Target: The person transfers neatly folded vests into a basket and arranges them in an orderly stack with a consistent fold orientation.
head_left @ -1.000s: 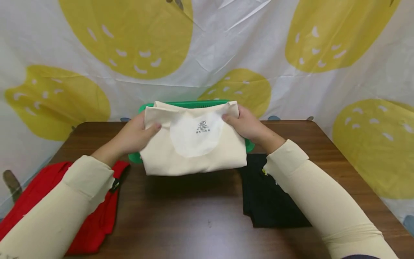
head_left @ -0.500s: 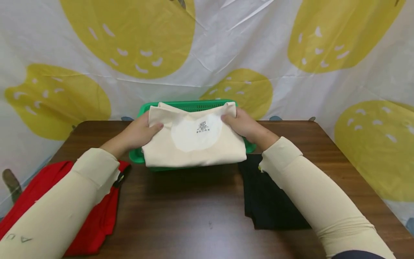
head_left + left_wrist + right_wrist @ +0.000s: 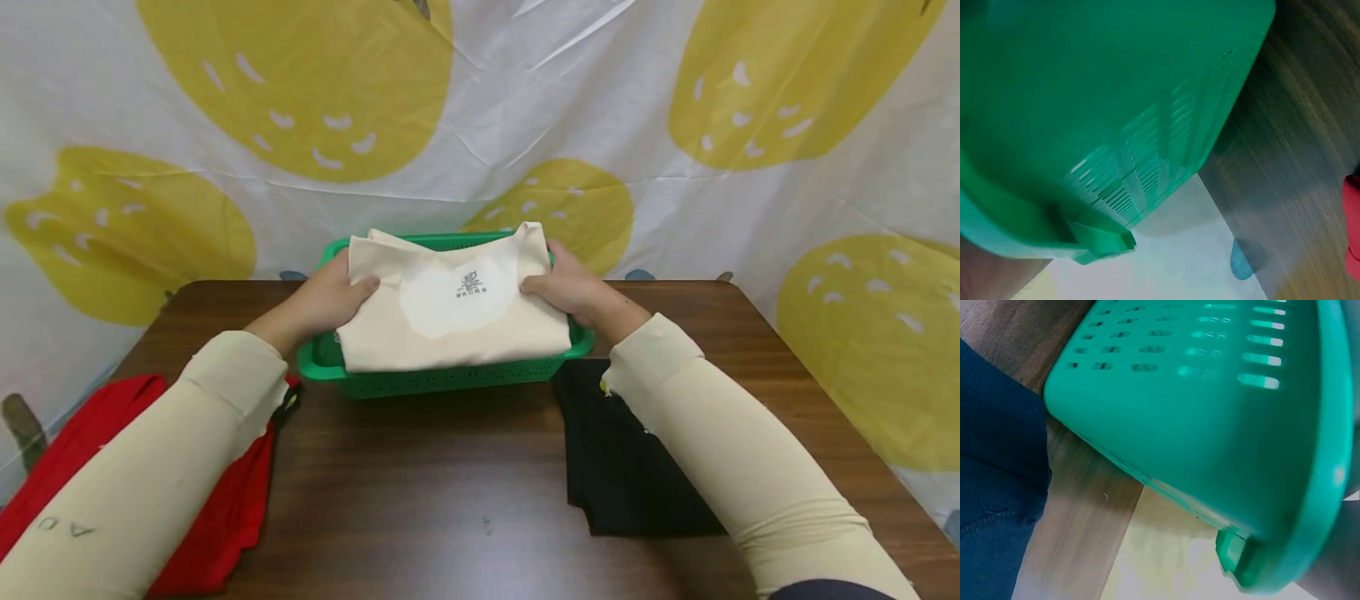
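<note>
A folded cream shirt (image 3: 450, 346) with a white printed patch at its neck is held up between both hands in the head view. My left hand (image 3: 322, 293) grips its left edge, thumb on the near face. On the opposite edge, my right hand (image 3: 576, 287) pinches the cloth the same way, fingers hidden behind it. The shirt overlaps the opening of a green plastic basket (image 3: 450, 382), whose slotted front wall shows below the hem. Both wrist views are filled mostly by the basket's walls (image 3: 1054, 106), with neither grip visible there.
Red clothing (image 3: 217, 533) lies on the brown wooden table (image 3: 420, 492) at the left, partly under the left forearm. A folded black garment (image 3: 622, 475) lies at the right, beneath the right forearm. Behind the table hangs a white curtain (image 3: 337, 204) with yellow fruit prints.
Both hands have carried the shirt farther back over the basket. Its lower hem sits higher in the head view, uncovering more of the basket's front wall. The grips look unchanged.
</note>
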{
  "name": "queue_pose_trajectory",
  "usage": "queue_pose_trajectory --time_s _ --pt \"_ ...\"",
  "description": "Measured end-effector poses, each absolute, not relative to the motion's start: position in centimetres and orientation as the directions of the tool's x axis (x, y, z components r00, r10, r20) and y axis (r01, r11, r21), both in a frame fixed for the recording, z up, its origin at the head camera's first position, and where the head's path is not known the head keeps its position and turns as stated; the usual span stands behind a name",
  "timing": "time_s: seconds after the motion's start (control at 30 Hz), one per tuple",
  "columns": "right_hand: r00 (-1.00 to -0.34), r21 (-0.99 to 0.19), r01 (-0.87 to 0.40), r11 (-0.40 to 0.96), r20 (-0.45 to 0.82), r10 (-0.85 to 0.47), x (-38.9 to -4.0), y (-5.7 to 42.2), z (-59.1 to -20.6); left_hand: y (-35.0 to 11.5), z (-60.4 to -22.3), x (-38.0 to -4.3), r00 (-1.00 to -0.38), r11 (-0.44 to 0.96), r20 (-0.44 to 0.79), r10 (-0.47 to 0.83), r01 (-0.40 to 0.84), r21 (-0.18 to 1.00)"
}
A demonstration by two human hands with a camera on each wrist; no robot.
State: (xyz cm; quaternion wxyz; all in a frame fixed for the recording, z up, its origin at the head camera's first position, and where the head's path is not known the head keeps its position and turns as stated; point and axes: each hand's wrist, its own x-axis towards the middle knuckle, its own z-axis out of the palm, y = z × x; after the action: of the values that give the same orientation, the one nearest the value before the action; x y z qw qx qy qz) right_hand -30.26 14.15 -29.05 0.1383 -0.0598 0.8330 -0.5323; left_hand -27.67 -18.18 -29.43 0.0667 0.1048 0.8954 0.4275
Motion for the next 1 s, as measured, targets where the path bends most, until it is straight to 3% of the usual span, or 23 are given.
queue_pose_trajectory --time_s 0.17,0.37,0.63,1.0 --pt "-0.981 -0.866 -0.016 0.501 -0.084 -0.175 -30.7 13.4 -29.7 -18.0 -29.5 -28.1 -0.968 0.583 -0.072 0.239 0.084 0.808" --pt "-0.984 -0.784 -0.139 0.605 0.043 -0.17 -31.1 12.4 -31.0 -17.9 -30.3 -29.0 -0.97 0.641 -0.045 0.239 0.123 0.758" --pt "-0.973 -0.653 -0.17 0.738 -0.006 -0.23 -29.8 11.9 -32.4 -16.9 -31.6 -29.0 -0.961 0.745 -0.098 0.26 0.135 0.654" --pt "-0.936 -0.531 -0.227 0.817 -0.112 -0.333 -27.5 12.0 -31.6 -16.4 -32.1 -28.3 -0.942 0.816 -0.127 0.312 0.197 0.543"
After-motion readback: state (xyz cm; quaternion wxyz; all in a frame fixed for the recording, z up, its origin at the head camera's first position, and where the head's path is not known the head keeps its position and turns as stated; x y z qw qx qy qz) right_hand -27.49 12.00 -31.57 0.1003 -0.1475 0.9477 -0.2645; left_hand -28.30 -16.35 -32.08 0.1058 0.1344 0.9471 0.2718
